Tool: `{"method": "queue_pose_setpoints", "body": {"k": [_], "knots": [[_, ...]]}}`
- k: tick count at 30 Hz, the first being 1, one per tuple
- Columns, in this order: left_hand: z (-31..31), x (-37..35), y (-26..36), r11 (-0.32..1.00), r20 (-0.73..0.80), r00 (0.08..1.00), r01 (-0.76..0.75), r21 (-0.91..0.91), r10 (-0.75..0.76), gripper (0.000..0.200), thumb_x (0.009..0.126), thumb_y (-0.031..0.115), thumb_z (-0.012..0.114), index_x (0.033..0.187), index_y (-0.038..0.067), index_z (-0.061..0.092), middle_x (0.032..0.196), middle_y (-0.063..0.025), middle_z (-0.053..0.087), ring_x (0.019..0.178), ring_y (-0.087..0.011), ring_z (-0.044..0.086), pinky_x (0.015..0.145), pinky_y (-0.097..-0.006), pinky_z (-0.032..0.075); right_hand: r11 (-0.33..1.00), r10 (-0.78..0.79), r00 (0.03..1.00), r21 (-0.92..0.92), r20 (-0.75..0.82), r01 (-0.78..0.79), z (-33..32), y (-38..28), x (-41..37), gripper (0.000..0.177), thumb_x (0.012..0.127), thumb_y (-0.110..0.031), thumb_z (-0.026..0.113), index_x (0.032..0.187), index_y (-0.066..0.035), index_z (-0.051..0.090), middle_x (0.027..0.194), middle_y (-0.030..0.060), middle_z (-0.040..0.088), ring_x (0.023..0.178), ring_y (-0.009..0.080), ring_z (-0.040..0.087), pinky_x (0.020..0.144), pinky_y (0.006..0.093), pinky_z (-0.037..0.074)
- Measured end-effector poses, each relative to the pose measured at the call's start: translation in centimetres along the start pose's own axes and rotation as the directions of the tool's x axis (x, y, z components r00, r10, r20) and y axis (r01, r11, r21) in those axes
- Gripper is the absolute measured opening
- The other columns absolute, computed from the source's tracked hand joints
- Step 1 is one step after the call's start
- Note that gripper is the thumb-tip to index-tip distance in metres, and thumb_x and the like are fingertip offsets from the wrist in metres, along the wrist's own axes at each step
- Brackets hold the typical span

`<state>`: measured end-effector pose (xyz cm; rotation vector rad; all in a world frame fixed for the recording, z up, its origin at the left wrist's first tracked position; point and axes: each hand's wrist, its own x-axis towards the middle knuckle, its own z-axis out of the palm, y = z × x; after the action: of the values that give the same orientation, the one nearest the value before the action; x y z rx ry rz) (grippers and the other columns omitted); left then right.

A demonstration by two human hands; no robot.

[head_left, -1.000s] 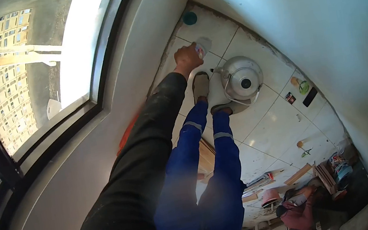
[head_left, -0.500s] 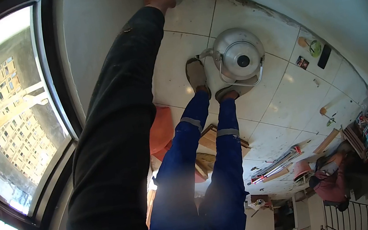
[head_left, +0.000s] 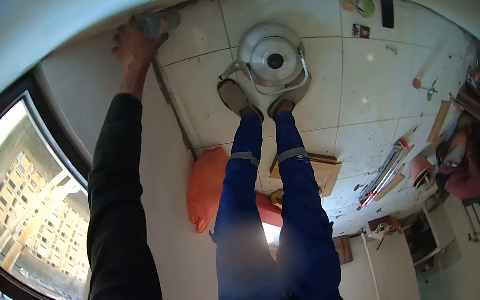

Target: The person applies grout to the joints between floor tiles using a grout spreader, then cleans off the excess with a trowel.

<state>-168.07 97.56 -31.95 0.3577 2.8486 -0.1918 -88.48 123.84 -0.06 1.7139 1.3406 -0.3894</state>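
Note:
My left hand (head_left: 136,46) reaches out to the corner by the wall, its fingers around a clear, bluish plastic bottle (head_left: 158,22). Details of the bottle are hard to make out. My right hand is outside the view. A large metal kettle (head_left: 251,49) with a black lid knob stands on the tiled floor just beyond my shoes. Its spout points left, and its handle hangs down on the near side.
A black phone (head_left: 387,11), a green object (head_left: 364,6) and a small dark packet (head_left: 360,31) lie near the wall. An orange sack (head_left: 204,183) rests left of my legs. Metal rods (head_left: 385,172) lie at right, near another person (head_left: 467,175). A window (head_left: 30,200) is at left.
My left hand has moved left in the view, and the bottle in it now shows more. The view has turned, so the kettle appears further left and higher.

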Motion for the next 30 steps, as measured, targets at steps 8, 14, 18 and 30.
{"method": "queue_pose_setpoints", "body": {"k": [8,14,18,30], "knots": [[-7.4,-30.1,-1.8,0.856,0.519,0.748,-0.124,-0.502,0.413,0.080,0.082,0.032,0.084,0.146,0.004,0.046,0.130,-0.0275,0.057,0.117,-0.0417,0.057,0.099,-0.0505,0.047,0.983,0.126,0.967,0.105,0.223,-0.152,11.5,-0.4,-7.8,0.057,0.088,-0.046,0.067,0.130,-0.009,0.058,0.109,0.0143,0.072,0.103,0.0363,0.069,0.088,0.0547,0.053],[-17.7,-47.0,-3.8,0.469,0.936,0.102,0.844,-0.260,0.336,0.081,0.102,0.063,0.046,0.157,0.005,0.031,0.157,-0.0209,0.040,0.143,-0.0362,0.041,0.115,-0.0472,0.035,0.898,-0.005,0.989,0.435,0.147,-0.060,9.3,1.8,-15.6,0.059,0.083,-0.045,0.072,0.128,-0.009,0.059,0.111,0.0192,0.073,0.106,0.0398,0.069,0.090,0.0518,0.055],[-23.5,-44.2,-2.9,0.866,0.950,0.153,0.392,-0.310,0.271,0.081,0.097,0.066,0.050,0.157,0.014,0.034,0.155,-0.0185,0.044,0.140,-0.0418,0.042,0.111,-0.0658,0.028,0.800,0.072,0.985,0.581,0.159,-0.153,10.5,4.5,-19.9,0.065,0.080,-0.048,0.073,0.130,-0.008,0.061,0.112,0.0226,0.071,0.107,0.0395,0.069,0.093,0.0502,0.054],[-26.6,-27.1,13.2,0.823,0.623,0.637,-0.029,-0.568,0.453,0.037,0.092,0.028,0.069,0.124,0.010,0.063,0.097,-0.0093,0.070,0.076,-0.0230,0.068,0.060,-0.0369,0.051,0.270,0.119,0.877,0.835,0.465,-0.479,26.6,0.7,-30.6,0.039,0.093,-0.035,0.062,0.113,-0.004,0.074,0.118,0.0258,0.069,0.113,0.0411,0.066,0.095,0.0518,0.052]]}}
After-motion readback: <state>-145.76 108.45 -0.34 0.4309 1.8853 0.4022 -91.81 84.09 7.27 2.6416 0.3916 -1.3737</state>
